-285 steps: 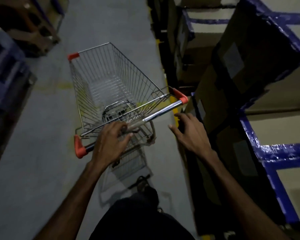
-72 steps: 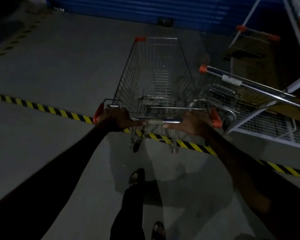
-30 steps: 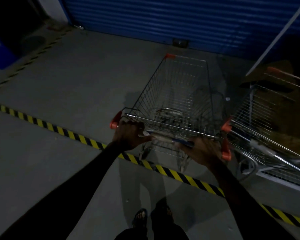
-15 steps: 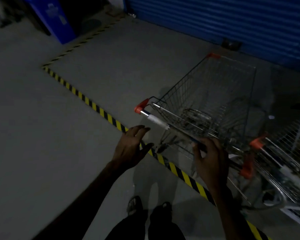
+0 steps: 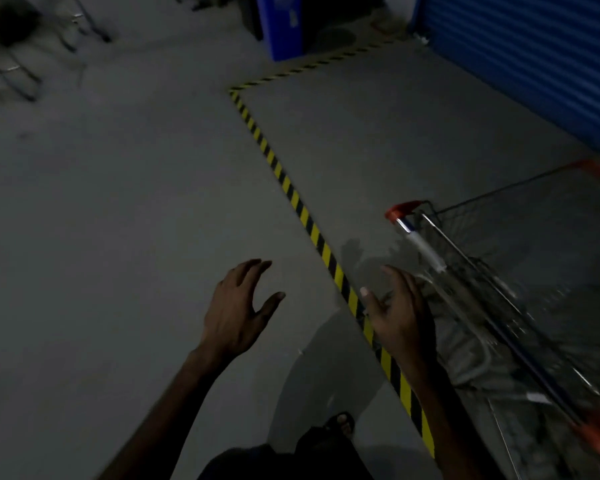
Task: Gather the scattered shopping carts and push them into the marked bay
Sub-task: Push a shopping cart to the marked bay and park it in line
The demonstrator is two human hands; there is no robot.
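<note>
left hand (image 5: 238, 311) and right hand (image 5: 399, 315) fingers spread, holding nothing, cart (image 5: 520, 289) inside striped tape (image 5: 293, 195)

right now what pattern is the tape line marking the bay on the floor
Diagonal yellow and black stripes on the floor tape line, clearest in the head view.

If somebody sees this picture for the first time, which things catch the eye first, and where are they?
The yellow-and-black floor tape stands out, running diagonally through the middle and turning at a corner near the top. Right of it is a wire shopping cart with orange handle ends, before a blue shutter. Low in the centre, the left hand and right hand are open, holding nothing.
</note>
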